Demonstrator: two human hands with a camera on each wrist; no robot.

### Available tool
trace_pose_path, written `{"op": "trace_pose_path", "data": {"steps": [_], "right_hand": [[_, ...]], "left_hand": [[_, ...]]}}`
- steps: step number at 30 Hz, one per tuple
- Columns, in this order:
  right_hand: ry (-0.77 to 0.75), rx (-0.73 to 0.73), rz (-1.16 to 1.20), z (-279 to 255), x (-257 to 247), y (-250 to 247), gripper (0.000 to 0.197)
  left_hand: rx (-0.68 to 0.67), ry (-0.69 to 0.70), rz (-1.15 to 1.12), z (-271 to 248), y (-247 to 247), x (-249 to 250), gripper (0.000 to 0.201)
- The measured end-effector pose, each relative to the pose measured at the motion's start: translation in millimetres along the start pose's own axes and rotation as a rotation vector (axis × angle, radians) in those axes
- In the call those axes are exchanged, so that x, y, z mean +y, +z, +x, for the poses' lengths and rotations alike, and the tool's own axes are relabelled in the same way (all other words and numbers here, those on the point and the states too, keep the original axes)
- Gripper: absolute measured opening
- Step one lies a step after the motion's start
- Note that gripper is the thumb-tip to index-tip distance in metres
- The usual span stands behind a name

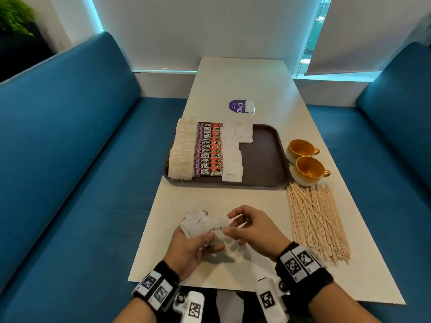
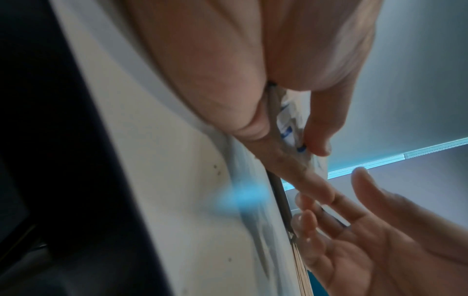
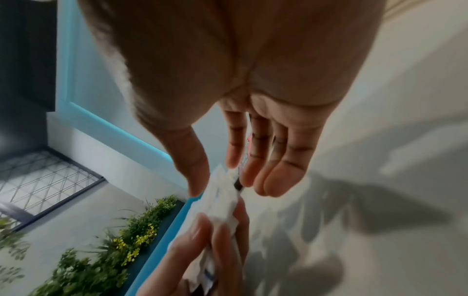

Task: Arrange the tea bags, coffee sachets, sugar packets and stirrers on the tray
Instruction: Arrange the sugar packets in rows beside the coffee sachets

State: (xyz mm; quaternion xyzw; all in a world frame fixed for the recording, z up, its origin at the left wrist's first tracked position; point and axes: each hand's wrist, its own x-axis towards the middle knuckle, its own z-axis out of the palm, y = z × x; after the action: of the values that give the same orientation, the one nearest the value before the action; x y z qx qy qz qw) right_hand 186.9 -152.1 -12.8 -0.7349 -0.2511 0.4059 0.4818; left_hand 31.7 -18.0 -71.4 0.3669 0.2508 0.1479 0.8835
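Observation:
My left hand [image 1: 208,237] grips a small fanned stack of white sugar packets [image 1: 205,226] above the table's near end; the same stack shows in the wrist views [image 2: 288,128] [image 3: 222,196]. My right hand [image 1: 229,223] is beside it, thumb tip at the top packet's right edge, fingers loosely curved and holding nothing. Farther off, the brown tray [image 1: 261,155] carries a column of tea bags [image 1: 182,150], a column of red coffee sachets [image 1: 208,150] and rows of sugar packets [image 1: 231,157]. Its right part is bare. Wooden stirrers [image 1: 314,220] lie in a loose pile on the table, right of my hands.
Two orange-lined cups [image 1: 302,149] [image 1: 309,170] stand right of the tray, just beyond the stirrers. One white sachet [image 1: 249,106] lies on a purple round sticker [image 1: 236,106] behind the tray. Blue benches [image 1: 70,159] [image 1: 384,159] flank the narrow white table [image 1: 233,85].

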Motion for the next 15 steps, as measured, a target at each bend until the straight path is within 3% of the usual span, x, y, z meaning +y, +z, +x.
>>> {"op": "trace_pose_path", "data": {"steps": [5,11,15], "right_hand": [[-0.04,0.067,0.318,-6,14,14,0.033],[-0.023,0.179,0.375,-6,23,19,0.009],[0.004,0.192,0.37,-10,24,20,0.01]], "left_hand": [[0.054,0.019,-0.003,0,3,-2,0.058],[0.158,0.04,-0.035,-1,9,1,0.055],[0.111,0.076,0.031,2,5,-4,0.074]]}}
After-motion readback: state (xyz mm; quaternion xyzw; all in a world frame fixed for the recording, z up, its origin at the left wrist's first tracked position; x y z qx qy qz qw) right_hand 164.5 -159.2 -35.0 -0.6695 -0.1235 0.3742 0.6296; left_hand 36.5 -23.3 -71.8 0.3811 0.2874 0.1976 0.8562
